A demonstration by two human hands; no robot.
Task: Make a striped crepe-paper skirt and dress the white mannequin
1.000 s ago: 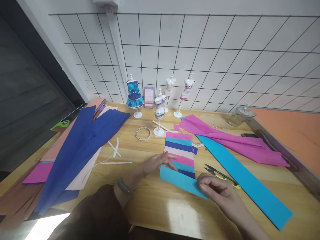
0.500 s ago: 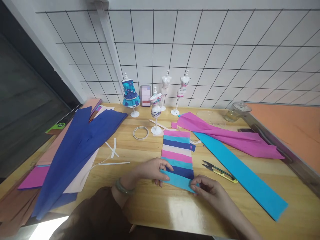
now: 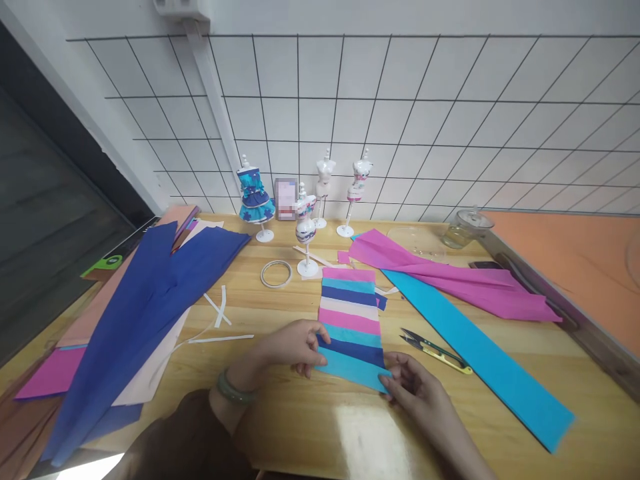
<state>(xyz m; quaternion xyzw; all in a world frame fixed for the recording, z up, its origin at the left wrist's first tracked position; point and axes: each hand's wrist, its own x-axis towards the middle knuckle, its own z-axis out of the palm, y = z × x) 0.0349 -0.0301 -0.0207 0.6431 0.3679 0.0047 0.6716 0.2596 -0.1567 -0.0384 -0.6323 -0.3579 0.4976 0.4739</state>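
A light blue paper strip [image 3: 353, 371] spans the gap between my two hands, over the near end of a striped sheet [image 3: 350, 323] of pink, blue, navy and pale bands. My left hand [image 3: 303, 348] pinches the strip's left end between thumb and fingers. At its right end my right hand [image 3: 411, 381] grips it the same way. The strip's upper edge lies along the sheet's navy band; whether it is stuck there I cannot tell. Yellow-handled thread snips [image 3: 436, 351] lie to the right of the sheet.
Small white mannequins [image 3: 306, 230] stand at the back, one in a blue dress [image 3: 256, 197]. A tape roll [image 3: 276, 273] and white strips [image 3: 220, 337] lie left of centre. Navy paper [image 3: 145, 300] covers the left; pink paper [image 3: 450, 277] and a long blue strip [image 3: 480, 360] lie right. A glass jar [image 3: 463, 230] stands behind.
The view has tilted up slightly and shifted right. Both hands still hold the blue strip, whose upper edge now sits closer against the navy band.
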